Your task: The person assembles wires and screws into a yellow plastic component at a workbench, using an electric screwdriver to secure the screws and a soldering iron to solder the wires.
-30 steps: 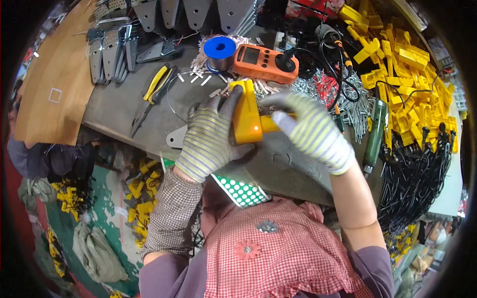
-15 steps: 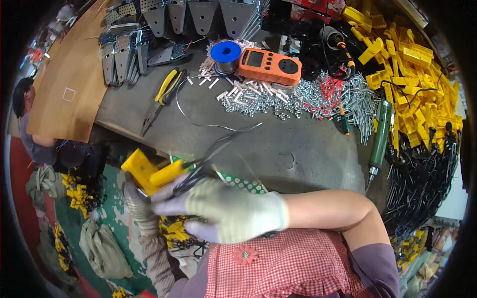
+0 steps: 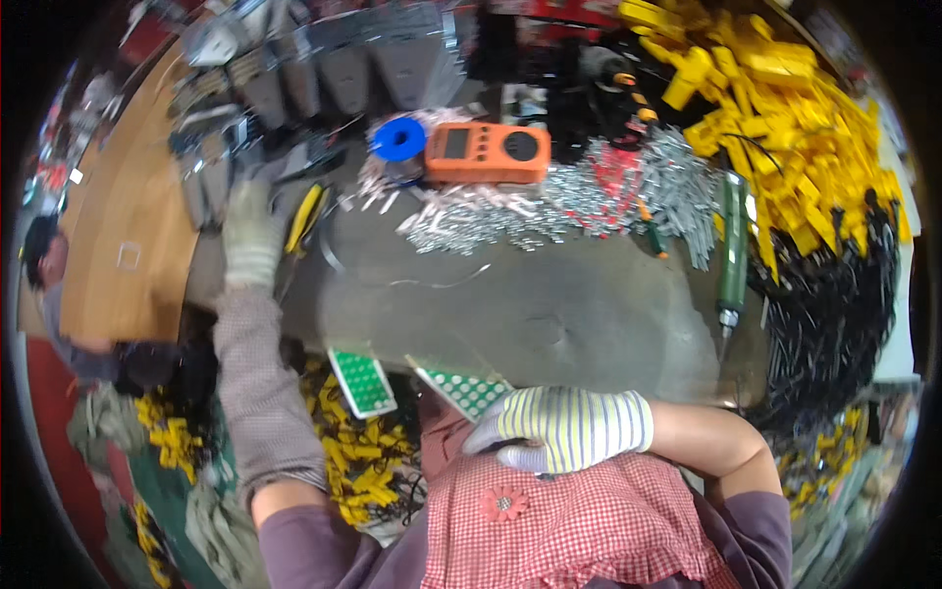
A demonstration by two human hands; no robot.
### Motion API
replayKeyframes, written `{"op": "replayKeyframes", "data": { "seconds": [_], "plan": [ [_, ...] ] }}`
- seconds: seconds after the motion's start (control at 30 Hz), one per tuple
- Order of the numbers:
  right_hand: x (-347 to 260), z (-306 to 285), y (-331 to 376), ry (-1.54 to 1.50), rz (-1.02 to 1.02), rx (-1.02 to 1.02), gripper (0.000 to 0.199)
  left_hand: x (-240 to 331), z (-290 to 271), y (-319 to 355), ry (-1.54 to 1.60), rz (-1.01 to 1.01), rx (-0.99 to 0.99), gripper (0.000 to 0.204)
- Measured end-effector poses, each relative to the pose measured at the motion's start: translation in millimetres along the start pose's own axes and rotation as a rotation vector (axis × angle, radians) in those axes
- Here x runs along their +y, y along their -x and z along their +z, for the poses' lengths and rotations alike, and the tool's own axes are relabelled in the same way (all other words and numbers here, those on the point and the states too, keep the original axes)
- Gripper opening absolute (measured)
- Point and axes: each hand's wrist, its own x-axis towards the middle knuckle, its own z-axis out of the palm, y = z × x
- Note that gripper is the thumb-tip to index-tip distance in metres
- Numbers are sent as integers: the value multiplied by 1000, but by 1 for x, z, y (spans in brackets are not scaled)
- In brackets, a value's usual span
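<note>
Stretched far forward, my gloved left hand (image 3: 252, 236) is at the grey metal brackets (image 3: 208, 182) at the back left. Its fingertips are smeared by motion and merge with the brackets, so whether it grips one is unclear. My right hand (image 3: 564, 429), in a striped glove, hangs loosely bent in front of the red checked apron (image 3: 579, 510). A gap shows between its thumb and fingers, with nothing visible in it. Beside those fingers is a green white-dotted piece (image 3: 461, 389); a second green dotted piece (image 3: 363, 381) lies further left, at the table's front edge.
On the grey table (image 3: 442, 314) are yellow-handled pliers (image 3: 306, 218), a blue solder spool (image 3: 398, 139), an orange multimeter (image 3: 488, 154), loose screws (image 3: 481, 228) and a green electric screwdriver (image 3: 732, 250). Yellow housings (image 3: 795, 147) heap at right, others (image 3: 358, 466) below. A person (image 3: 59, 285) is at left.
The yellow housing with black leads has left my hands. My left hand has gone forward to the brackets, while my right has drawn back to the apron. The view has shifted.
</note>
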Motion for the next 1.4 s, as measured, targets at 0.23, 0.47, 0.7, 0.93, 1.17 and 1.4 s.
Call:
{"op": "replayKeyframes", "data": {
  "seconds": [0.23,0.47,0.7,0.93,1.17,1.4],
  "plan": [
    [-20,-58,88,294,84,367,33,-57,64,-60,-69,54,-257,54],
    [43,-203,122,1202,389,1037,17,17,35,-42,282,19,170,48],
    [79,-270,68,1679,647,609,21,229,-43,51,1119,-355,-552,54],
    [65,-274,95,1283,339,734,22,284,-16,80,483,274,-372,55],
    [23,-138,113,1160,95,891,23,327,-41,55,563,329,-440,56],
    [47,-83,123,1117,324,699,42,340,-4,54,720,393,-342,23]
  ]
}}
